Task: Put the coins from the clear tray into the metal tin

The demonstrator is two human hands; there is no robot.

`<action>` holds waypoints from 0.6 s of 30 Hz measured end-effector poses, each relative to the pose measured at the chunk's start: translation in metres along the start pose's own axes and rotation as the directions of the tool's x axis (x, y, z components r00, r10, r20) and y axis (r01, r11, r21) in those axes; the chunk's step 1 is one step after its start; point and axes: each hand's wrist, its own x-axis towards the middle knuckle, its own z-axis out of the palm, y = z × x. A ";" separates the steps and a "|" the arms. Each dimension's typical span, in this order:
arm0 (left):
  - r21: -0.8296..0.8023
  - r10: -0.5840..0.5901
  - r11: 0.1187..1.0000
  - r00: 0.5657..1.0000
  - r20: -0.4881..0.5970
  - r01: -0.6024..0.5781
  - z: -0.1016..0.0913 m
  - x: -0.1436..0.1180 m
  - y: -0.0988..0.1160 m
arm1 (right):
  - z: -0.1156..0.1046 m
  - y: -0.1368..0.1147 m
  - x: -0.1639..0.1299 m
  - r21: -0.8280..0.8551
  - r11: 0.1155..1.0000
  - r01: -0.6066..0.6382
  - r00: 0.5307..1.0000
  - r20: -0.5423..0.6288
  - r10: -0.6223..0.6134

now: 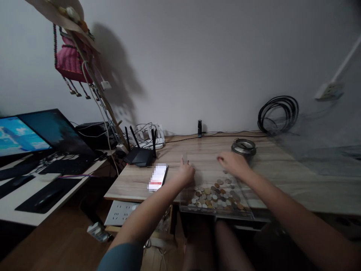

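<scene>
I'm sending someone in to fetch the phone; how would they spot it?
On the light wooden desk, look near its front left corner, just in front of the black router with antennas. The flat rectangular phone with a lit white screen lies there, left of the left hand, the only glowing thing on that desk.

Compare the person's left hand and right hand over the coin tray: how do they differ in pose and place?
The left hand sits at the clear tray's far left corner with fingers pointing up and away; the right hand hovers past the tray's far edge, fingers curled toward the left. The right hand is nearer the round metal tin; the left is nearer the phone. Neither visibly holds any coins.
</scene>
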 end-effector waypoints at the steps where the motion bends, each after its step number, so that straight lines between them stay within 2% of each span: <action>1: 0.070 0.010 0.997 1.000 0.025 -0.012 0.003 0.001 0.003 | 0.007 -0.008 -0.003 -0.004 1.000 0.028 0.999 0.042 -0.028; 3: 0.153 0.018 0.988 0.998 0.055 -0.026 0.009 0.000 0.008 | 0.020 -0.020 -0.012 -0.020 0.996 0.083 0.989 0.125 -0.080; 6: 0.118 -0.015 0.993 0.999 0.041 0.010 0.013 -0.008 0.017 | 0.034 -0.028 -0.027 0.016 0.991 0.131 0.967 0.218 -0.132; 9: 0.041 -0.014 0.999 0.992 0.124 0.009 0.010 -0.016 0.028 | 0.034 -0.027 -0.036 0.206 0.963 0.175 0.930 0.285 -0.230; 12: -0.083 0.048 0.996 0.974 0.221 -0.030 0.001 -0.020 0.035 | 0.027 -0.026 -0.038 0.339 0.931 0.133 0.889 0.374 -0.264; 15: -0.186 0.044 0.983 0.976 0.213 -0.003 -0.008 -0.025 0.035 | 0.025 -0.032 -0.040 0.347 0.922 0.170 0.903 0.320 -0.287; 18: -0.230 0.142 0.969 0.961 0.239 -0.086 -0.008 -0.031 0.033 | 0.031 -0.045 -0.048 0.319 0.924 0.211 0.913 0.272 -0.303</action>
